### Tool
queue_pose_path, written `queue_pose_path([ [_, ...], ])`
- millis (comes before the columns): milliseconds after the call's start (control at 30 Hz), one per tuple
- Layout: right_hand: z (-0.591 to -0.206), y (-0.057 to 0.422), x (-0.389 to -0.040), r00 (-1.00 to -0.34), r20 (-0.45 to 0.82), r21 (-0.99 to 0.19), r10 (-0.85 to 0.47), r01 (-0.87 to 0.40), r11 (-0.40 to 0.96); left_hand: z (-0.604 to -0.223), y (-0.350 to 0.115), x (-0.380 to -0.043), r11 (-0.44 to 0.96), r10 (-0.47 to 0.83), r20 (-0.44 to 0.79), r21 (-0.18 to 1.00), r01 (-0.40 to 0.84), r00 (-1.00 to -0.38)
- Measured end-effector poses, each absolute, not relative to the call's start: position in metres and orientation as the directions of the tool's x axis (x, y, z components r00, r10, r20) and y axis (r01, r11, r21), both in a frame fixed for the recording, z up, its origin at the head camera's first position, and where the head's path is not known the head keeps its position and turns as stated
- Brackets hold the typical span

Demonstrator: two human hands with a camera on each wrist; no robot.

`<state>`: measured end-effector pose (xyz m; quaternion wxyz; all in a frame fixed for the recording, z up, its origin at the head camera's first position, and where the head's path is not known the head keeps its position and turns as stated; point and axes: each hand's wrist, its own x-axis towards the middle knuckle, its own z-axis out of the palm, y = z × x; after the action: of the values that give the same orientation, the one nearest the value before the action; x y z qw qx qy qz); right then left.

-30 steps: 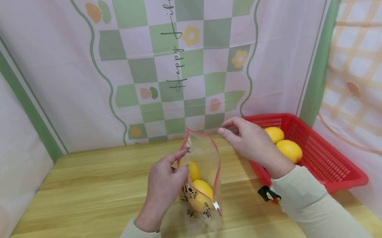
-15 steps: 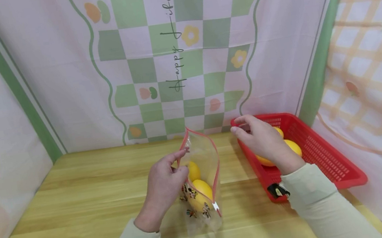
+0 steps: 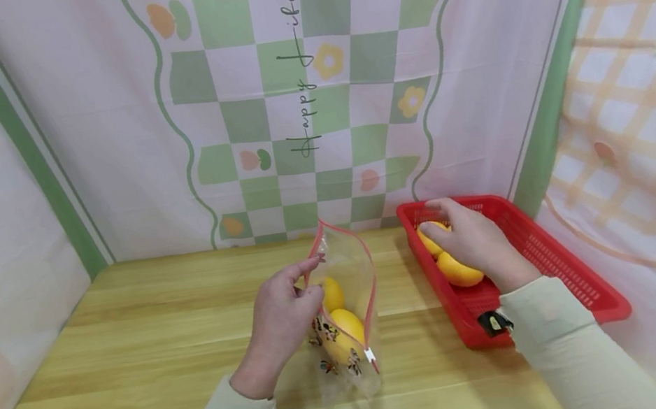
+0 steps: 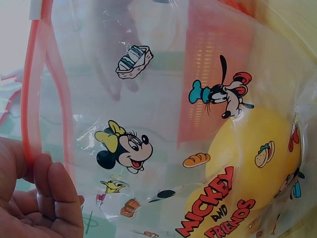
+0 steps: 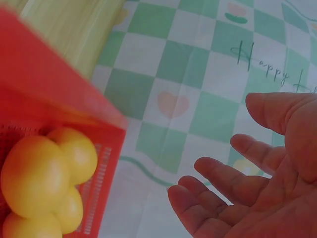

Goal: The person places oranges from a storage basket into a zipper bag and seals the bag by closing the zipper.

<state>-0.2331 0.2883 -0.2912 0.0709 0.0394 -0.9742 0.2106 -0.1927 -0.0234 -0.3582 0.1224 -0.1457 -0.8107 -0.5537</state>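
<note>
My left hand [image 3: 284, 317] pinches the red-trimmed edge of a clear zip bag [image 3: 344, 251] between thumb and fingers. The bag stands on the table with its mouth spread apart; cartoon figures are printed on it. Two yellow lemons [image 3: 347, 332] lie inside, and in the left wrist view one lemon [image 4: 252, 153] shows through the printed plastic. Over the red basket [image 3: 564, 254] hangs my right hand [image 3: 476, 239], holding nothing, its fingers spread and loosely bent in the right wrist view. Beneath it are several lemons [image 3: 459, 271], partly hidden by the hand in the head view.
The wooden table [image 3: 151, 344] carries the bag in the middle and the basket at the right. A checked cloth backdrop [image 3: 286, 97] rises behind the table's far edge. A white zip slider [image 3: 369, 354] sits at the bag's near corner.
My right hand has moved right, away from the bag and over the basket, uncovering lemons at the basket's left side. The left hand and the bag have stayed nearly still.
</note>
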Motion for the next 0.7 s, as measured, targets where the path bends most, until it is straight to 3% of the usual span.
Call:
queue_pose_path([
  [467, -0.302, 0.311, -0.245, -0.999, 0.04, -0.4, -0.018, -0.033, 0.916, -0.357, -0.023, -0.192, 0.345, 0.099, 0.35, 0.866, 0.362, -0.932],
  [700, -0.307, 0.322, -0.254, -0.998, 0.044, -0.358, -0.047, -0.059, 0.932, -0.357, -0.022, -0.193, 0.347, 0.103, 0.348, 0.865, 0.362, -0.932],
])
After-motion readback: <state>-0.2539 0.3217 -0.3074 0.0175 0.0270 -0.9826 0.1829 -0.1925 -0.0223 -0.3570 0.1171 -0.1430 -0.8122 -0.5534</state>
